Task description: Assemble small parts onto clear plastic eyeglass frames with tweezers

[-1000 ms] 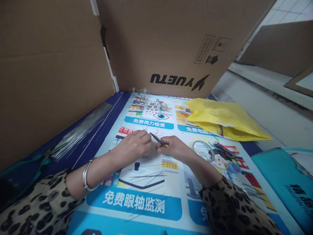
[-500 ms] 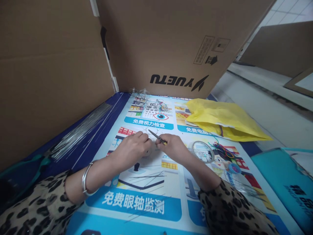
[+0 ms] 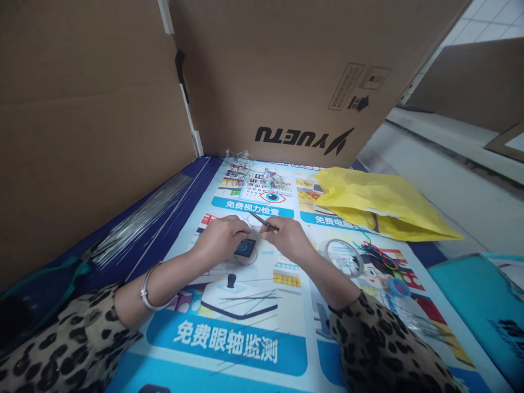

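Note:
In the head view my right hand (image 3: 289, 238) grips a slim dark tool (image 3: 262, 220) with a pointed end and a bit of yellow near my fingers; its exact kind is unclear. Beside it, on the left, my left hand (image 3: 219, 240) has thumb and forefinger pinched together. Whatever lies between those fingertips is too fine to make out. A small gap separates the two hands, both just above the printed sheet (image 3: 282, 289). Several thin wires (image 3: 249, 298) lie on the sheet nearer to me.
A bundle of straight wires (image 3: 143, 218) lies left, by a teal-handled object (image 3: 69, 267). Tangled wire pieces (image 3: 270, 177) are at the back. To the right are a yellow bag (image 3: 385, 199), a clear round dish (image 3: 346, 256), coloured cords (image 3: 382, 256) and a teal folder (image 3: 470, 295). Cardboard walls (image 3: 286, 71) enclose the back.
The fingers of my left hand have drawn back a little from the right hand and changed from curled to a pinch, uncovering more of the print. My right hand still holds the tool.

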{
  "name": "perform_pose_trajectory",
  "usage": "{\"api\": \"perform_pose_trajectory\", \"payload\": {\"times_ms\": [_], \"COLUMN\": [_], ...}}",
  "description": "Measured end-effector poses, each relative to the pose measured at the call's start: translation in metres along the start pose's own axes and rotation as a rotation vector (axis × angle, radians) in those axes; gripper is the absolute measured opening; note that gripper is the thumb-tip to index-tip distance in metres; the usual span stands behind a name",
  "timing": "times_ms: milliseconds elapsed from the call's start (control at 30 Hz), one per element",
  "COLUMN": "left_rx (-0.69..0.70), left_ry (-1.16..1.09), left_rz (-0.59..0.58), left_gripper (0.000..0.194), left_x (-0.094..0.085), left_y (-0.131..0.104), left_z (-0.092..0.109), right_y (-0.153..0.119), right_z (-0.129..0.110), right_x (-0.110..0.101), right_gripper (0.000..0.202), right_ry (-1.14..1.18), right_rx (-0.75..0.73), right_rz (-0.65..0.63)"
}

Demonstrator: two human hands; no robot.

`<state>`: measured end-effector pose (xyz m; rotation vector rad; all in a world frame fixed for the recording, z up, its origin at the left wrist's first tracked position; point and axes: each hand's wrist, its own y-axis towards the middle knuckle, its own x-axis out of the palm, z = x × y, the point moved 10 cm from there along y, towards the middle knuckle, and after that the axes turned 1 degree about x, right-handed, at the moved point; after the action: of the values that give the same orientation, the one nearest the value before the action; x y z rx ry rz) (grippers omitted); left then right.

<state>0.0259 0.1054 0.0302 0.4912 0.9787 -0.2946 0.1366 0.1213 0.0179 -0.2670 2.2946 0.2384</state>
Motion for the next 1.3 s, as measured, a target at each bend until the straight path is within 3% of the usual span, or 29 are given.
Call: {"api": "perform_pose_trajectory", "payload": {"times_ms": [233,400,633,933,1100,1300], "left_rx": [0.003,-0.005,-0.041,-0.191,-0.297,-0.352], "left_ry": [0.123,0.086,-0.089,-0.336,-0.566,-0.768], "left_rz": [-0.023,-0.019,0.055,0.13,0.117,0.126], "left_gripper": [0.022,0.022,0.015,0.007,0.012,0.014], "left_x": [0.003,0.001,-0.004,0.001,0.014,0.02], "left_y": [0.0,0.001,0.003,0.001,-0.001,-0.003], "left_z": [0.002,0.001,-0.004,-0.023,-0.035,-0.034], "right_y": [0.003,0.003,0.003,-0.004,-0.006,-0.009], "right_z": [-0.007,-0.006,0.017,0.029,0.027,0.028], "right_x": [0.004,0.003,0.005,0.018,0.022,0.029], "right_gripper": [0.011,0.011,0.005,0.016,0.022,0.025], "right_ry": [-0.138,-0.096,0.238,0.744,0.899,1.035], "right_rx": [-0.022,-0.015,0.136,0.365,0.351,0.35], "right_rz": [-0.049,-0.04,-0.018,-0.007,0.008,0.024]}}
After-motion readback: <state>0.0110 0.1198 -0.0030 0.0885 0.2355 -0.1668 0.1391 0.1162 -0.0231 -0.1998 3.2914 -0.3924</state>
